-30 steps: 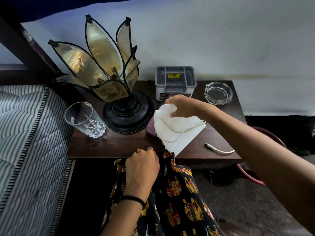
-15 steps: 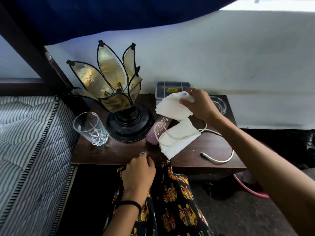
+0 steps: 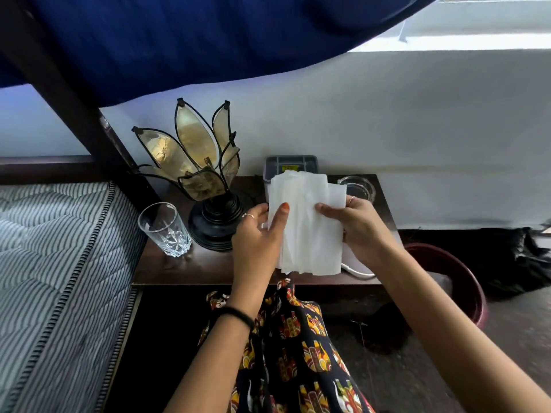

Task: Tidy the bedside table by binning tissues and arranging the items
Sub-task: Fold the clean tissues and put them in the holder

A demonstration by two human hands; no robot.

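Two hands hold your load above the worktop [image 3: 208,269]: left hand [image 3: 256,236] and right hand [image 3: 354,225], fingers clamped on the tissues [image 3: 307,225] (gathered flat, opposite edges). Binning step is in hand; next, carry them to a bin, likely the red tub [image 3: 465,281].

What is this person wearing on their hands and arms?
Both forearms are bare, with no sleeves in view. The left hand has a thin ring on one finger, orange-red polish on the thumbnail, and a black band around the wrist. The right hand wears a thin ring on one finger. No watch or gloves are visible.
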